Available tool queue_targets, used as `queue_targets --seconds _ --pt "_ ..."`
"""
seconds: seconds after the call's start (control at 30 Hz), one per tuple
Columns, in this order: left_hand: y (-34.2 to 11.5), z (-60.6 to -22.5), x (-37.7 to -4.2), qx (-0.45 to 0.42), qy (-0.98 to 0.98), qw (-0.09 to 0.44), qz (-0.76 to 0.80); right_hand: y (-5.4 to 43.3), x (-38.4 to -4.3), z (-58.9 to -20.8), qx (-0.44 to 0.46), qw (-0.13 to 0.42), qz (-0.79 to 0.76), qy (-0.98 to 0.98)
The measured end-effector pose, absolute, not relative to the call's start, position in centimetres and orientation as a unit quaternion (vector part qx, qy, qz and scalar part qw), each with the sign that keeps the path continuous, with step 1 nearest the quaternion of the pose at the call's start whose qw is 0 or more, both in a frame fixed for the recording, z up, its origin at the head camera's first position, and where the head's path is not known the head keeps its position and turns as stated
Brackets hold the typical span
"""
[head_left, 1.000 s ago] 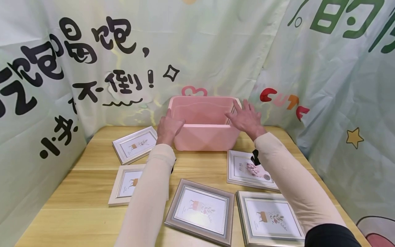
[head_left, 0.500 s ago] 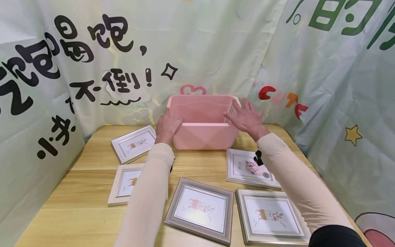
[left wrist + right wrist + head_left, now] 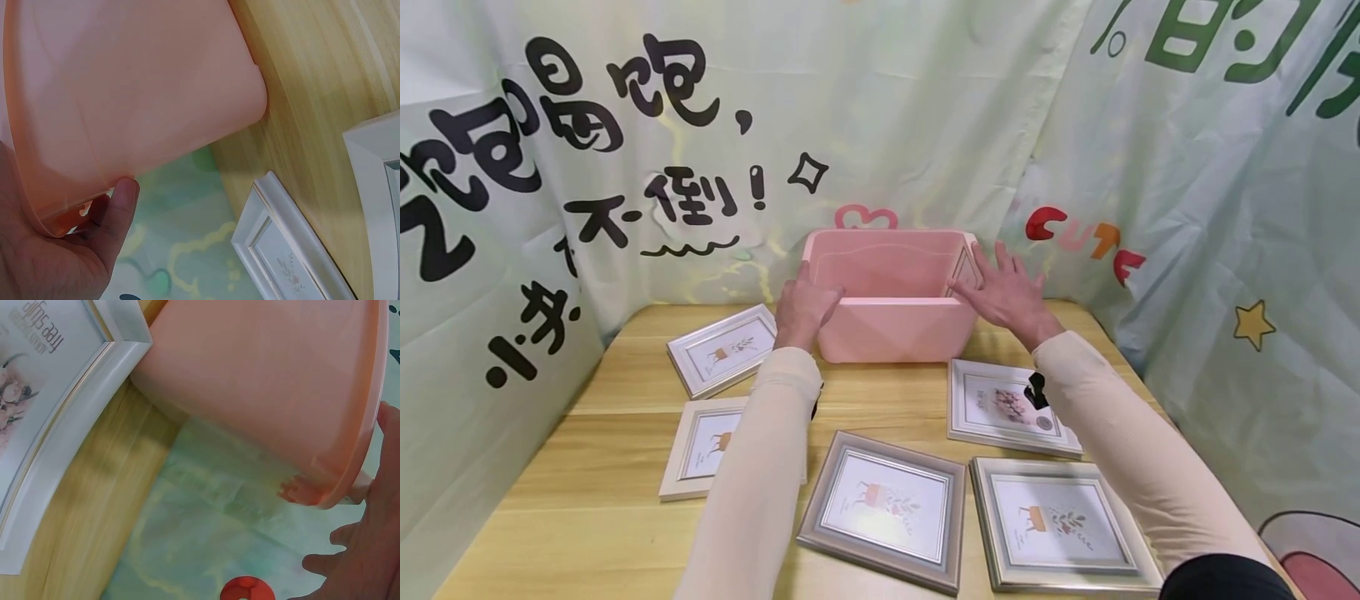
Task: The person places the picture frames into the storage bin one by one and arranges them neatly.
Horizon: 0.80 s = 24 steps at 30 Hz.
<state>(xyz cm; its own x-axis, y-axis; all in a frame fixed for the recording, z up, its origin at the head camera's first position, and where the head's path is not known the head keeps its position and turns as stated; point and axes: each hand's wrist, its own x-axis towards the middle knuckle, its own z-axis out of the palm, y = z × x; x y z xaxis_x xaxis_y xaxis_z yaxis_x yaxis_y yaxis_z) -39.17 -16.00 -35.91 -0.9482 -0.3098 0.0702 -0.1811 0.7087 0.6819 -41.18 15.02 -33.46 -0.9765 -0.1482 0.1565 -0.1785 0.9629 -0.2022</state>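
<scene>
While the person's arms reach across the wooden table [image 3: 868,404], the head view shows a pink bin [image 3: 895,332] upright between their hands. The left hand [image 3: 805,310] grips the rim on its own side; well apart from it, the right hand [image 3: 1003,293] has its fingers spread, thumb at the opposite corner. One inner frame [image 3: 966,268] stands inside, just beside that thumb, and five picture frames [image 3: 883,508] lie nearer the person than either hand. At the left wrist, thumb and fingers clamp the rim. At the right wrist, the fingers splay clear of the bin, a flower frame [image 3: 53,400] lying nearby. I'd call this step steadying the bin; shifting it would call for a firmer right-hand hold, fetching a frame for letting go.
</scene>
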Motion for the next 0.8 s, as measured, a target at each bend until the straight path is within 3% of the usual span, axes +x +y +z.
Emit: queue_targets --seconds 0.8 --pt "-16.1 -35.8 -39.2 0.130 -0.918 0.087 -0.365 17.4 -40.0 -35.3 0.060 0.078 0.155 -0.983"
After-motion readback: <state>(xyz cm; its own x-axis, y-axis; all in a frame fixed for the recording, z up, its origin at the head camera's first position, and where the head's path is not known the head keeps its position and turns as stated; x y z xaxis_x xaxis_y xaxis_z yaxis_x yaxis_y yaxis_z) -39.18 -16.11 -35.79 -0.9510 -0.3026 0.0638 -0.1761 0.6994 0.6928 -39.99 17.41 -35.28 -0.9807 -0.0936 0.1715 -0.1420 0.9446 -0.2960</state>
